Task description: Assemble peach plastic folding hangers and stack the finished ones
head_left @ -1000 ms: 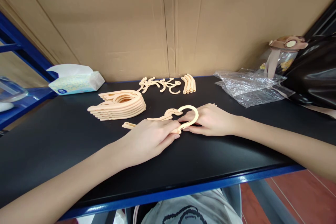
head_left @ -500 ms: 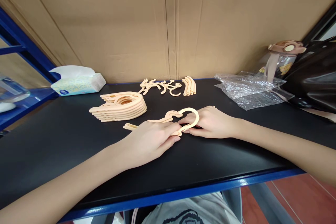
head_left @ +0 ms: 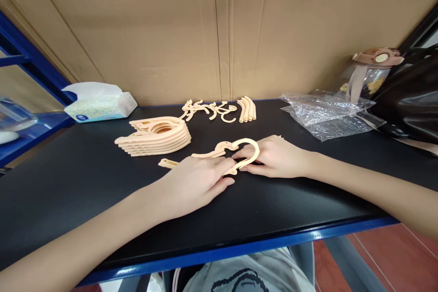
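A cream plastic folding hanger (head_left: 251,146) lies low over the black table, its curved hook rising between my hands. My left hand (head_left: 196,180) is closed over the hanger's near side, thumb pressed along the bottom, with one arm end sticking out to the left. My right hand (head_left: 273,157) has its fingers curled at the hook's base, partly behind the hook. A small cream tip shows past its knuckles, so the part under that palm is mostly hidden. Left of the hands sits a stack of folded hanger pieces (head_left: 159,139).
Loose cream hooks (head_left: 208,108) and a bundle of curved strips (head_left: 246,109) lie at the back. A tissue pack (head_left: 101,105) stands back left. Clear plastic bags (head_left: 321,118), a bottle (head_left: 372,70) and a black bag (head_left: 414,100) are on the right. Cardboard (head_left: 153,32) backs the table.
Almost nothing differs. The view has shifted slightly; both hands keep the same hold on the hanger.
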A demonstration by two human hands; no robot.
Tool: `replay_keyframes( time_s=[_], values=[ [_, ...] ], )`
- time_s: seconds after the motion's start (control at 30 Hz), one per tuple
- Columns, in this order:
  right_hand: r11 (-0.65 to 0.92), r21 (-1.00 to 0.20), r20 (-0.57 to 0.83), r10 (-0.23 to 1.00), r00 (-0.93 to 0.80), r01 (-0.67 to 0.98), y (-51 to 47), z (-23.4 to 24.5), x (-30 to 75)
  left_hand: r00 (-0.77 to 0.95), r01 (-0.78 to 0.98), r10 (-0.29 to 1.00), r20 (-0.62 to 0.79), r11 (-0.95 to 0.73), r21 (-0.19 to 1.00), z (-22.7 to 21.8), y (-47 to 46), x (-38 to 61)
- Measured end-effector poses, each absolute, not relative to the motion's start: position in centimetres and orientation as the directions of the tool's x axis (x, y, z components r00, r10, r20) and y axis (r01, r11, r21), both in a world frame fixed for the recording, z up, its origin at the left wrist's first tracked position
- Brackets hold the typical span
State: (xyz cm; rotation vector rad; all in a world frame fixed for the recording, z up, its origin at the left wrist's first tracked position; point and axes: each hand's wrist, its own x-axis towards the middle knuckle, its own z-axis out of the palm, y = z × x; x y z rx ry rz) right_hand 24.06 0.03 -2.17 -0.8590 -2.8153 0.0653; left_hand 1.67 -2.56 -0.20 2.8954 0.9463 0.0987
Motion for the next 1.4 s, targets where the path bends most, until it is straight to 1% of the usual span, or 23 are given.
replay_keyframes(
  time_s=[0.43,0.97,1.4],
  values=[
    [0.825,-0.148,0.183,0.565,-0.804,0.546,0.00,-2.18,24.19,0.814,0.576,0.580,0.025,-0.813,0.089,-0.20,-2.59,1.64],
    [0.813,-0.165,0.166,0.581,-0.797,0.559,-0.06,-2.02,24.02,0.815,0.574,0.579,0.032,-0.814,0.090,-0.32,-2.57,1.44],
    [0.810,-0.165,0.161,0.586,-0.795,0.563,-0.01,-2.12,24.00,0.809,0.584,0.587,0.006,-0.806,0.098,-0.24,-2.56,1.46]
  ],
)
